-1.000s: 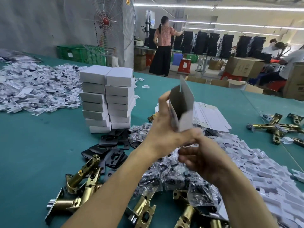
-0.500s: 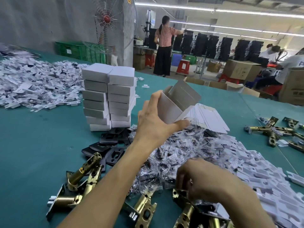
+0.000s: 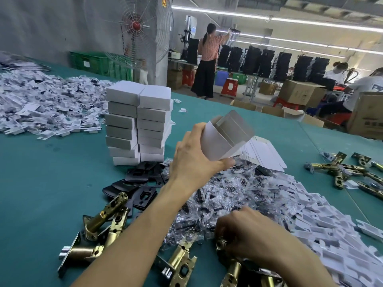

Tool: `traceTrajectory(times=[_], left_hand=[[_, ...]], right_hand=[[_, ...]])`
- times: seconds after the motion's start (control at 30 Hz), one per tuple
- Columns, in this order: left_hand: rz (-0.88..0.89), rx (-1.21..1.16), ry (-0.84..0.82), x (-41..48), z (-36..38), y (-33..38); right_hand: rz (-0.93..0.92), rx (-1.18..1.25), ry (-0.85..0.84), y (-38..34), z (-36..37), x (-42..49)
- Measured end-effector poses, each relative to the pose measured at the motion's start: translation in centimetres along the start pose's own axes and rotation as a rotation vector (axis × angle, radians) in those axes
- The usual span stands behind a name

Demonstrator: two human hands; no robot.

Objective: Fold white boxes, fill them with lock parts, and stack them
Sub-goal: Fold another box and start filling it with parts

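We hold the half-folded white box (image 3: 223,139) in our left hand (image 3: 192,160), raised over the green table (image 3: 41,199) just past the centre toward twelve o'clock. The thumb lies under its lower edge and the fingers wrap its far side, gripping it firmly. The box's mouth points to one o'clock with its flaps standing open, and what shows of the inside is grey card. Our right hand (image 3: 246,233) is down at five o'clock, knuckles up. Its fingers are curled into the heap where the clear bags of small parts (image 3: 217,195) meet a brass latch (image 3: 232,272); we cannot tell whether they have closed on anything. At eleven o'clock stands the stack of closed white boxes (image 3: 136,121), two columns touching side by side, several high, their contents hidden. Just behind the held box, at two o'clock, lies a fanned pile of flat box blanks (image 3: 265,156). Black plates (image 3: 141,183) lie spread between the foot of the stack and more brass latches (image 3: 107,220) at seven o'clock. A drift of white card inserts (image 3: 321,216) runs down the table at four o'clock, and a second such heap (image 3: 41,108) lies at ten o'clock. A few latches (image 3: 339,170) lie apart at three o'clock. Beyond the table, a green crate (image 3: 99,63) sits at eleven o'clock and cardboard cartons (image 3: 300,94) at two o'clock; we cannot see what is in either.
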State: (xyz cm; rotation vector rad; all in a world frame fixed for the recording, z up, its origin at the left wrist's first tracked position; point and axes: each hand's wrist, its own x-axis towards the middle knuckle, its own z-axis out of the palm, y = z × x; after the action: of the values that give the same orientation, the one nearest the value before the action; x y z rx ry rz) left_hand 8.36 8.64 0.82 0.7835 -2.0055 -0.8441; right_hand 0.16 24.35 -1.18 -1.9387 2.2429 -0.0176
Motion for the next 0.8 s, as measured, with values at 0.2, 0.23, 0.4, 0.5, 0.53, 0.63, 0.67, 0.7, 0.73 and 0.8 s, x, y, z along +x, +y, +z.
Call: traceTrajectory(times=[0.2, 0.23, 0.4, 0.5, 0.53, 0.63, 0.67, 0.7, 0.73, 0.8], left_hand=[[-0.048, -0.016, 0.038, 0.2, 0.3, -0.5], [-0.057, -0.011, 0.032, 0.3, 0.3, -0.5], [-0.068, 0.066, -0.131, 0.1, 0.5, -1.0], [-0.066, 0.138, -0.248, -0.1, 0.7, -1.1], [-0.06, 0.153, -0.285, -0.1, 0.7, -1.0], [-0.031, 0.112, -0.393, -0.2, 0.7, -0.6], [-0.03, 0.091, -0.417, -0.2, 0.6, -0.5], [-0.031, 0.081, -0.427, -0.2, 0.5, -0.4], [-0.035, 0.08, -0.42, -0.2, 0.5, -0.4], [-0.049, 0.121, -0.353, -0.2, 0.4, -0.5]], right_hand=[[-0.022, 0.292, 0.239, 1.8, -0.7, -0.7], [-0.004, 0.413, 0.357, 2.2, -1.1, -0.8], [0.065, 0.769, 0.873, 3.6, -3.3, -0.9], [0.066, 0.8, 1.053, 4.3, -3.9, -0.8], [0.056, 0.806, 1.107, 4.5, -4.0, -0.9], [-0.011, 0.808, 1.256, 4.5, -4.5, -1.1], [-0.036, 0.79, 1.282, 4.6, -4.7, -1.3], [-0.055, 0.762, 1.284, 4.6, -4.8, -1.5], [-0.056, 0.716, 1.255, 4.7, -4.9, -1.8], [-0.006, 0.592, 1.122, 4.8, -4.9, -2.2]])
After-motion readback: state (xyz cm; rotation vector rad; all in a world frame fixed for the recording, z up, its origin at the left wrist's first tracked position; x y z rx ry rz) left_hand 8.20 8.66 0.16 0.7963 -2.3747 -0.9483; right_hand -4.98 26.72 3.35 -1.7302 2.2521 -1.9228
